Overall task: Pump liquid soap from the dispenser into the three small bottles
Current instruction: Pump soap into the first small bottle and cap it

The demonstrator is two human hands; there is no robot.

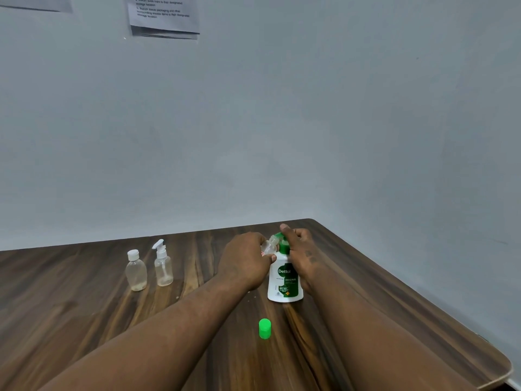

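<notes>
Cylindrical green cap (264, 328) on woodgrain table (84, 306), left fingers (258, 240) gripping clear bottle (269, 246), right fingers (287, 232) curled over pump (283, 246)

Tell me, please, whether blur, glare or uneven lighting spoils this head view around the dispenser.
Head view: light is soft and even, no harsh glare on the table; the dispenser label reads sharply; the small bottle in the left hand looks smeared; the wall notice is blurred.

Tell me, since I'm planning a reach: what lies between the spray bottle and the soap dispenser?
In the head view, only the left hand, holding a small clear bottle against the soap dispenser pump; otherwise bare table.
</notes>
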